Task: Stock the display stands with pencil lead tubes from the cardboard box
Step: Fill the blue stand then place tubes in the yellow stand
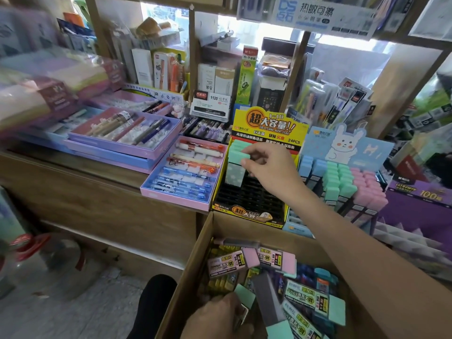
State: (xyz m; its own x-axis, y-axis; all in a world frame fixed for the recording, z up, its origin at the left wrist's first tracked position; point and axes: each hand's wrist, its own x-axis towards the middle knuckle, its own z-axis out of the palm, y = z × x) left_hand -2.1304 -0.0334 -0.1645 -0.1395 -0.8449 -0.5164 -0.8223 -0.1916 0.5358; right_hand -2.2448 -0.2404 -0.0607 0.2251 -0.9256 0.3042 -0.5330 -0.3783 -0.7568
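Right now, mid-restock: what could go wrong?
1. The right hand pinches the green-capped tube by its cap; it may tilt and miss its slot in the yellow stand.
2. That stand looks close to the shelf edge above the cardboard box; pressing down might tip it.
3. The left hand grips a second tube at the frame's edge; it may slip unnoticed.

A wooden counter [97, 192] holds a pink-edged tray [151, 189] of red, white and blue pens, just beside purple trays [127, 133] of darker pens. Behind them stand a white card [211, 104] reading 1120 and a tall green box [245, 77]. A blue-and-white sign [322, 13] hangs overhead. A clear bottle [36, 260] sits on the floor.
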